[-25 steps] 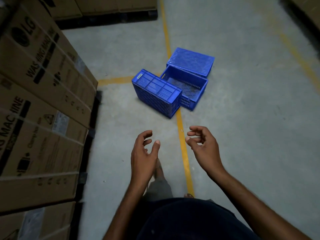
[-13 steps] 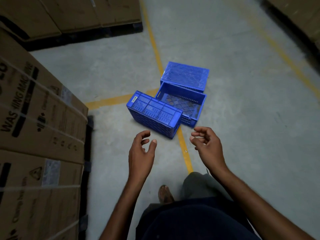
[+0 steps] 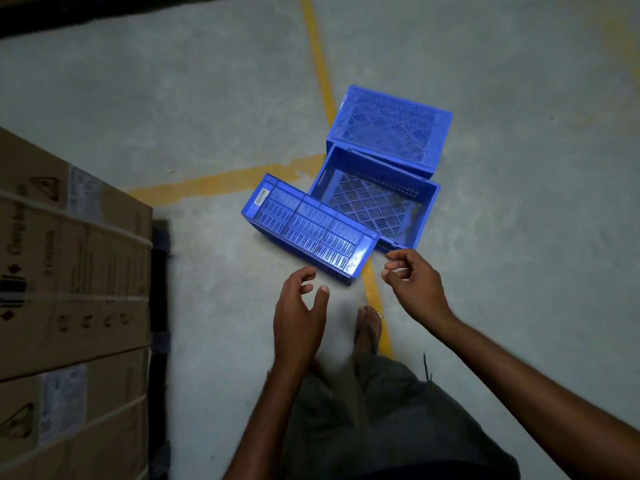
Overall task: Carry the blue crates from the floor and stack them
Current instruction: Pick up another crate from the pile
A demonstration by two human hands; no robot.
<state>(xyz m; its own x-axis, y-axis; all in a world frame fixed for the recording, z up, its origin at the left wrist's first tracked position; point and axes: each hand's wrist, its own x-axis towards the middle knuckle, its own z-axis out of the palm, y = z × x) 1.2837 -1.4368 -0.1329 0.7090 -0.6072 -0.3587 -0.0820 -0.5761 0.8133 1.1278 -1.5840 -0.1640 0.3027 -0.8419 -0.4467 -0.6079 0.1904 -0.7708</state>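
Right now I am looking down at three blue crates lying close together on the floor (image 3: 156, 98), across a yellow line (image 3: 320, 81). The nearest crate (image 3: 308, 233) is lying on its side, a slotted wall facing up, its end against the open crate (image 3: 374, 206) behind it. The far crate (image 3: 391, 133) is showing its lattice base. The left grip (image 3: 299, 317) and right grip (image 3: 415, 285) are hovering just short of the nearest crate, both released, fingers loosely curled, grasping nothing. I am judging the step in hand to be the reach for that crate. To do it well, I am planning to take its two short ends, one grip each, and roll it upright while drawing it away from the open crate, staying clear of the cardboard boxes (image 3: 69, 271) on my left.
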